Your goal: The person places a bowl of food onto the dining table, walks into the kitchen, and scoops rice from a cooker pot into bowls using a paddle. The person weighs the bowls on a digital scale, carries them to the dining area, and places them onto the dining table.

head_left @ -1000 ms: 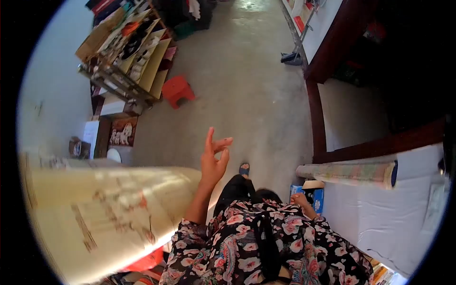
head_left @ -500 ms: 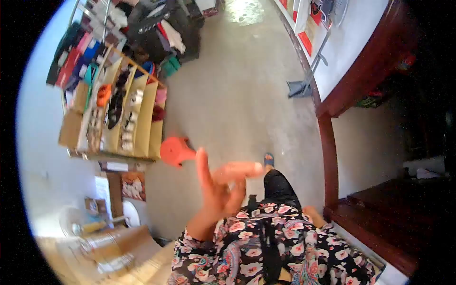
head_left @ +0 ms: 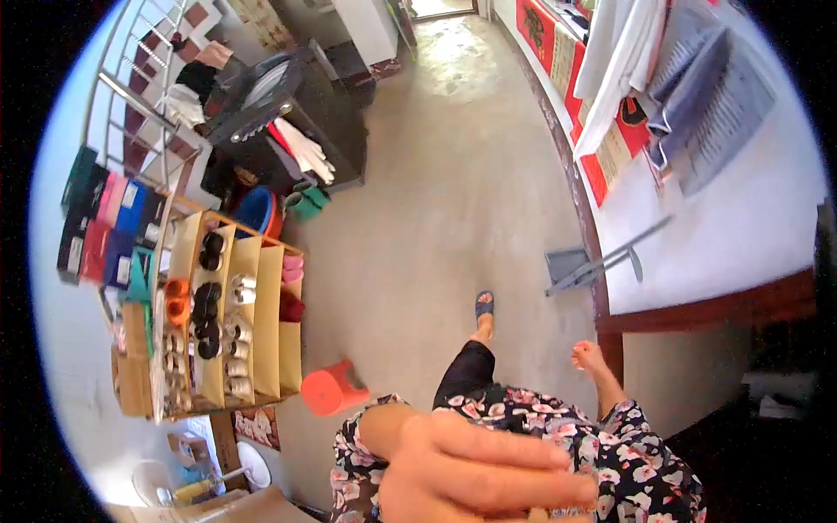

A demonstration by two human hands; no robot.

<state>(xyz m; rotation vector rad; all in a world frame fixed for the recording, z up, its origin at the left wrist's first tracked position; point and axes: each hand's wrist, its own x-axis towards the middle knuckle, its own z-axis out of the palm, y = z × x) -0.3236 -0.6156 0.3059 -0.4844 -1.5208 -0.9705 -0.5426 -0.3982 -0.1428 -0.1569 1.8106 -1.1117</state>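
Note:
My left hand (head_left: 475, 462) is held close in front of my chest, large at the bottom of the head view. Its fingers stretch out to the right, and nothing shows in them; the lower part of the hand is cut off by the frame. Out to my right side, my right hand (head_left: 588, 356) hangs beside the dark red door frame (head_left: 610, 349). Its fingers look loosely curled, with no object visible in them. Below me are my floral shirt (head_left: 523, 401) and one foot in a dark slide sandal (head_left: 485, 303) on the concrete floor (head_left: 418, 192).
A red plastic stool (head_left: 327, 392) stands to the left, near a wooden shoe rack (head_left: 270, 331) topped with shoe boxes (head_left: 113, 218). Farther off are a black cabinet (head_left: 336, 122) and green boots (head_left: 305, 200). Along the right wall, a long-handled dustpan (head_left: 571, 268) stands below hanging clothes (head_left: 619, 70).
My left hand has come down and closer to the camera, its fingers now pointing right. My right hand has swung forward into fuller view. The camera view has tilted up, showing more of the room ahead.

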